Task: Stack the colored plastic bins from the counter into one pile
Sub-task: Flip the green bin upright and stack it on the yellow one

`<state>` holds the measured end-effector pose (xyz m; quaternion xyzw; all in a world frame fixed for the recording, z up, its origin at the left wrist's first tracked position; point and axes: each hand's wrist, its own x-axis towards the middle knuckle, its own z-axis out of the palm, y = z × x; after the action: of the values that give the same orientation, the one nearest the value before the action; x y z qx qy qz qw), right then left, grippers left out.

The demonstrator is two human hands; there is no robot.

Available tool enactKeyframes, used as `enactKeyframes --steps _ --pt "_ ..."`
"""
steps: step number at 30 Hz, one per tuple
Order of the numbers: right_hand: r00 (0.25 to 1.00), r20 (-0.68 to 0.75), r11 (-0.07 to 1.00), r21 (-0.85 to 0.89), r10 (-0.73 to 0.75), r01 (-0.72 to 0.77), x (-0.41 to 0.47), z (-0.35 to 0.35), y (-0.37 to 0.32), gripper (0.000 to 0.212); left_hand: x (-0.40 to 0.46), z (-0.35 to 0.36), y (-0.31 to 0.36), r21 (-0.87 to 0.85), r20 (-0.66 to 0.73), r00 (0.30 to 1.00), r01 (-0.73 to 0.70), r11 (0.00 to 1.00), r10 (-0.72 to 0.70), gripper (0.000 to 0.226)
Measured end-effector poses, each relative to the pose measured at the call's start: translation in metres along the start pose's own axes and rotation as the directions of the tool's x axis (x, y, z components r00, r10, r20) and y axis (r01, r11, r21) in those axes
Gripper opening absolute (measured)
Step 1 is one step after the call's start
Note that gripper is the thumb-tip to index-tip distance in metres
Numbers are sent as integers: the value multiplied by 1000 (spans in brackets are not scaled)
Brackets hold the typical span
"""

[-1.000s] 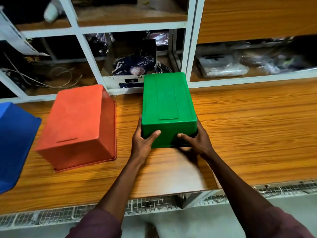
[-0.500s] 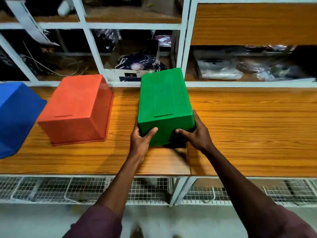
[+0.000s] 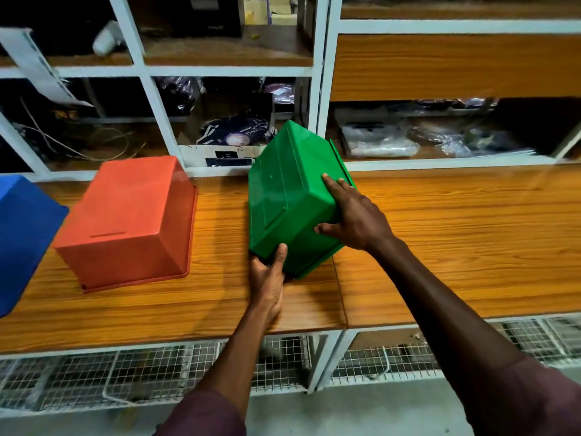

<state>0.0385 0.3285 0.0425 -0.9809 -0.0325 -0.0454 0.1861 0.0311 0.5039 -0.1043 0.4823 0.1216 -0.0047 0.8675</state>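
Wood-grain counter [image 3: 440,234] under white shelving. Blue bin [image 3: 22,240] at far left, upside down; orange bin [image 3: 132,221] beside it, also inverted, flat on the counter. Green bin [image 3: 289,196]: half a second ago it was level in my grip, now it is tipped onto its left edge, clear of the counter, so the lift toward the orange one looks underway. Glossy, ribbed base. My left hand [image 3: 267,278] grips the near corner; my right hand [image 3: 352,212] clasps the right wall.
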Motion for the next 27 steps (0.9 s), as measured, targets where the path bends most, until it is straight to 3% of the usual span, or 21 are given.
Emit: enactKeyframes --steps 4,8,14,16,18,21,24,26,27 --pt "1000 2 980 -198 -7 7 2 -6 -14 109 -3 2 -3 -23 16 999 47 999 -47 39" --pt "999 14 963 -267 -41 43 1 -4 -20 108 -4 -7 1 69 27 996 79 995 -81 72" --pt "992 -13 948 -297 -124 115 -2 0 -26 104 -10 -19 35 342 34 999 13 940 -26 117" --pt "989 -26 945 -301 -144 129 -4 1 -27 101 -14 -16 56 433 34 997 -82 898 74 109" --pt "985 -41 947 -286 -167 148 -5 2 -29 97 -19 -2 85 467 128 974 -225 855 186 93" --pt "976 -74 953 -240 -207 184 -8 10 -30 91 -14 26 114 434 267 945 -291 853 187 70" --pt "959 -134 966 -102 -250 237 -8 20 -23 87 0 37 119 449 316 923 -350 822 221 66" --pt "935 -255 943 161 -245 291 -11 27 -13 84 4 35 115 467 308 920 -369 803 244 66" --pt "923 -347 876 377 -167 300 -14 32 -8 79 6 34 113 472 298 921 -372 800 252 66"
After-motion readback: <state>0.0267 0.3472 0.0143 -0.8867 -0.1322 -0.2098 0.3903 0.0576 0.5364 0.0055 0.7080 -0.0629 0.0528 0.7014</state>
